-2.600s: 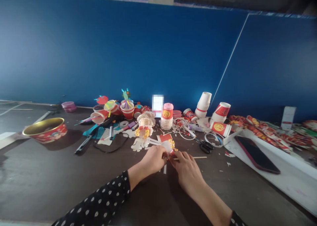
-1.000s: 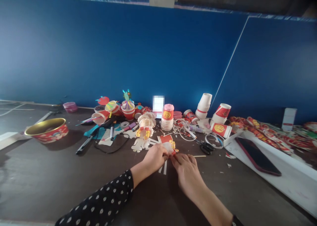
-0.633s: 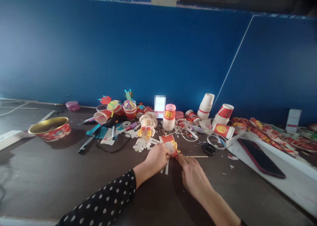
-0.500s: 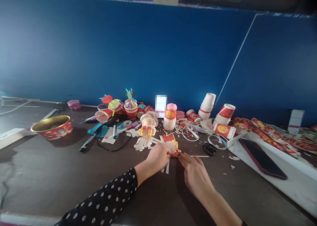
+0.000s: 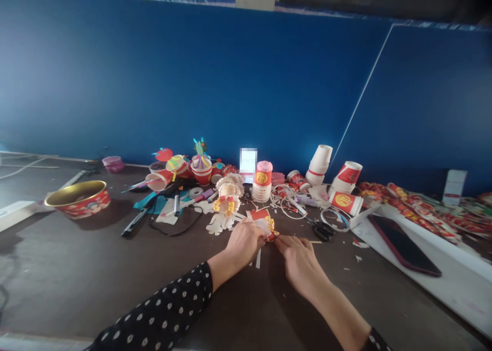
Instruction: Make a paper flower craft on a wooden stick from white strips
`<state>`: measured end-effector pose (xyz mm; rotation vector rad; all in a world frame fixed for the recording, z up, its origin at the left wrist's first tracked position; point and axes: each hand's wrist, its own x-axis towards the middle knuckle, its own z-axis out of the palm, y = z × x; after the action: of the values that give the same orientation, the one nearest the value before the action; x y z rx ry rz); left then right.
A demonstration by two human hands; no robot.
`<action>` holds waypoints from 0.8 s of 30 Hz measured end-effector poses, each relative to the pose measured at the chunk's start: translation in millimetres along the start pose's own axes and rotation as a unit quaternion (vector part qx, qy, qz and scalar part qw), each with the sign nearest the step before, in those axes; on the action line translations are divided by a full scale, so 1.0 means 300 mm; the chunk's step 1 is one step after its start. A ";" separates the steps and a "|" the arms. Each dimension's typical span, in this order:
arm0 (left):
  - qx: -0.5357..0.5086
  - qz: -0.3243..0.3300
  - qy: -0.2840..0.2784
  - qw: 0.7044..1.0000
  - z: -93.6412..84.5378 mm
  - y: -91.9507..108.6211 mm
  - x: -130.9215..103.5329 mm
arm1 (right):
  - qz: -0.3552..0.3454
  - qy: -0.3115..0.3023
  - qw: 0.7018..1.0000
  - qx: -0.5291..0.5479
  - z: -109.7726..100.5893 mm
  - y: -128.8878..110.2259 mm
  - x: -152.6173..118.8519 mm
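Note:
My left hand [image 5: 246, 241] is closed on a small cut piece of paper cup [image 5: 271, 230], white on one face with red and yellow print at its edge. My right hand [image 5: 300, 261] meets that piece from the right, its fingertips pinched together at the lower edge. Whatever lies between those fingertips is too small and dark to name. A thin pale stick [image 5: 315, 242] shows just behind the right fingers. Narrow white paper strips [image 5: 258, 259] lie under the left hand. Beyond the hands sits a paper craft figure [image 5: 227, 194] with yellow and red feet.
Black-handled scissors [image 5: 323, 230] lie right of the hands. A phone [image 5: 403, 244] rests in a white tray [image 5: 453, 284]. Stacked paper cups [image 5: 320, 164] stand at the back. A gold-lined red bowl [image 5: 79, 203] and a utility knife [image 5: 135, 223] are on the left.
The view has shifted slightly to the right. Both hands stay at the paper piece with almost the same grip.

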<state>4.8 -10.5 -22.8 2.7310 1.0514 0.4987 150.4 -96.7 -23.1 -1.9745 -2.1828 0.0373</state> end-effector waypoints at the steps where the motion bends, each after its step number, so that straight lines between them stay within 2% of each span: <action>1: -0.006 0.003 0.004 1.000 0.004 -0.004 0.003 | 0.000 0.003 1.000 0.003 0.003 0.003 0.001; 6: -0.027 0.023 0.010 0.999 0.023 -0.024 0.015 | -0.001 0.016 1.000 0.021 0.009 0.016 0.002; 12: -0.006 0.024 -0.002 1.000 0.018 -0.024 0.021 | 0.023 0.046 0.998 0.041 0.018 0.030 0.034; 19: -0.024 0.046 0.033 0.998 0.030 -0.048 0.009 | 0.017 0.072 0.997 0.036 0.029 0.039 0.073; 24: -0.053 0.056 0.030 0.997 0.034 -0.055 0.012 | 0.012 0.074 0.997 0.034 0.033 0.040 0.082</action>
<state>0.9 3.8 -36.0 2.7062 0.8624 0.6393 158.4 -70.0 -31.5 -1.9020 -2.0386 -0.0308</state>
